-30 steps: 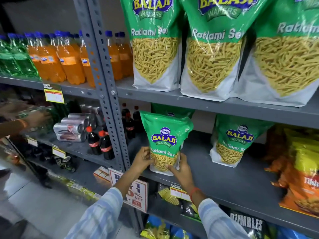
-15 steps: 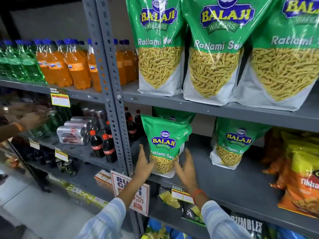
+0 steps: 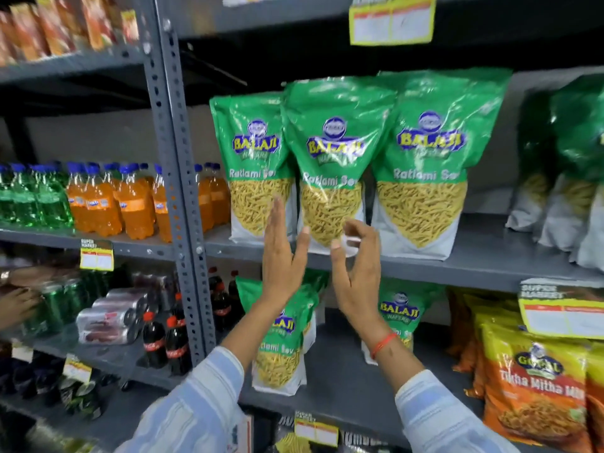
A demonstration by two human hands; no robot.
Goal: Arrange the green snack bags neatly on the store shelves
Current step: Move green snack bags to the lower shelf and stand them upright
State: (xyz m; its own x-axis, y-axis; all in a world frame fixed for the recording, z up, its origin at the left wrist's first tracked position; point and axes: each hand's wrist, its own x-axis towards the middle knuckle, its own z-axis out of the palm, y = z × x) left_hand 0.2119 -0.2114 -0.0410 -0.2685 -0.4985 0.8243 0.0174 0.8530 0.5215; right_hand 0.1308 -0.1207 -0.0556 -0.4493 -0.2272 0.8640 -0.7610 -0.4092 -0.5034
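Three large green Balaji Ratlami Sev bags stand upright on the upper grey shelf (image 3: 474, 266): a left bag (image 3: 251, 165), a middle bag (image 3: 333, 158) and a right bag (image 3: 425, 165). My left hand (image 3: 282, 253) is raised flat and open in front of the gap between the left and middle bags. My right hand (image 3: 354, 273) hovers open, fingers curled, just before the middle bag's bottom edge. Neither hand holds anything. On the shelf below stand a smaller green bag (image 3: 281, 348), partly behind my left forearm, and another small green bag (image 3: 398, 318) behind my right wrist.
More green bags (image 3: 575, 165) stand at the far right of the upper shelf. Orange snack bags (image 3: 536, 387) fill the lower right. Beyond the grey upright post (image 3: 173, 158) are orange bottles (image 3: 108, 204), green bottles (image 3: 32, 197), cola bottles (image 3: 166, 338) and cans. Another person's hand (image 3: 16, 302) reaches in at far left.
Both hands let go of the small green bag on the lower shelf and rose to the large bags on the shelf above. The view tilted upward.
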